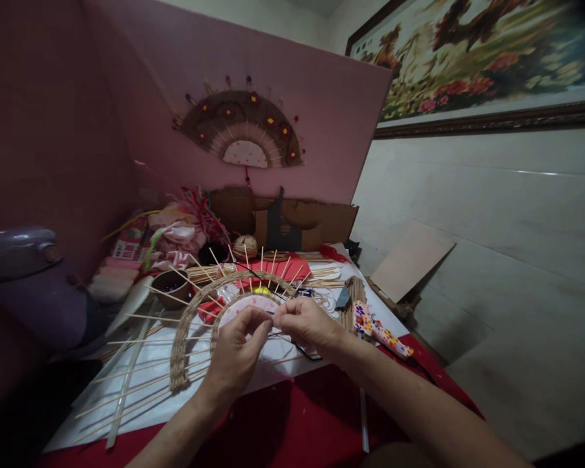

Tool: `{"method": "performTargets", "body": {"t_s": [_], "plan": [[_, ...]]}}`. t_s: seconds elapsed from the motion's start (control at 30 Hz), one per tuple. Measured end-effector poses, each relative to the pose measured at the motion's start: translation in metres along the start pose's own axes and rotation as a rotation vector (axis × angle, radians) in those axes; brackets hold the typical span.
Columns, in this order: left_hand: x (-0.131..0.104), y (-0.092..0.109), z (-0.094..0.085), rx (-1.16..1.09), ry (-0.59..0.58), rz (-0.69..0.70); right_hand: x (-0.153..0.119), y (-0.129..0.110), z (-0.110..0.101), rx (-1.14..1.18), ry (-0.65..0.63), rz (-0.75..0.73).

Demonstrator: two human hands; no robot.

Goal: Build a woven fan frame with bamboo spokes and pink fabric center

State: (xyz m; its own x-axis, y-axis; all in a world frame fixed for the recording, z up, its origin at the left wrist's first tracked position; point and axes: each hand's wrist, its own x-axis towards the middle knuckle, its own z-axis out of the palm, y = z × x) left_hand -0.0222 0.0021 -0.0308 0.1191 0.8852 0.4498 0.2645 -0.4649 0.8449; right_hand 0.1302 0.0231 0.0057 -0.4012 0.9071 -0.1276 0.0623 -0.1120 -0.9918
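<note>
My left hand (241, 344) and my right hand (309, 323) meet fingertip to fingertip over the work. Each is closed in a pinch, and a thin dark cord seems to run between the fingers; its end is too small to make out. Below and behind them lies a half-round frame of thin sticks with a woven twine band (179, 351) curving across the sticks. At its centre is a pale half-circle with pink spots (256, 303), partly covered by my hands. Part of a black cord (306, 353) hangs below my right hand.
A finished fan (273, 120) hangs on the pink board. A dark bowl (170, 290), a twine ball (245, 247) and red paper (292, 268) lie behind the frame. At the right is a flower-patterned glue gun (383, 333); at the left, a clear ruler-like strip (127, 383).
</note>
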Motion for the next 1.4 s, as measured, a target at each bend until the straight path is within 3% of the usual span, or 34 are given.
{"method": "performTargets", "body": {"t_s": [0.3,0.57,0.7,1.03,1.4], "plan": [[-0.0007,0.0074,-0.0025,0.179,0.018,0.248,-0.0029,0.0016,-0.0021,0.185,-0.145,0.062],[0.0,0.0037,-0.0024,0.121,0.034,0.302,-0.0048,0.0045,-0.0073,0.298,-0.21,0.068],[0.0002,0.0038,-0.0017,0.045,0.066,0.25,-0.0033,0.0054,-0.0058,0.277,-0.16,0.085],[0.0019,0.0065,-0.0013,-0.161,0.054,-0.102,0.0001,0.0038,-0.0034,0.125,0.002,0.028],[0.0019,0.0043,-0.0019,-0.119,0.061,-0.203,0.0019,0.0041,0.0019,-0.055,0.123,-0.036]]}}
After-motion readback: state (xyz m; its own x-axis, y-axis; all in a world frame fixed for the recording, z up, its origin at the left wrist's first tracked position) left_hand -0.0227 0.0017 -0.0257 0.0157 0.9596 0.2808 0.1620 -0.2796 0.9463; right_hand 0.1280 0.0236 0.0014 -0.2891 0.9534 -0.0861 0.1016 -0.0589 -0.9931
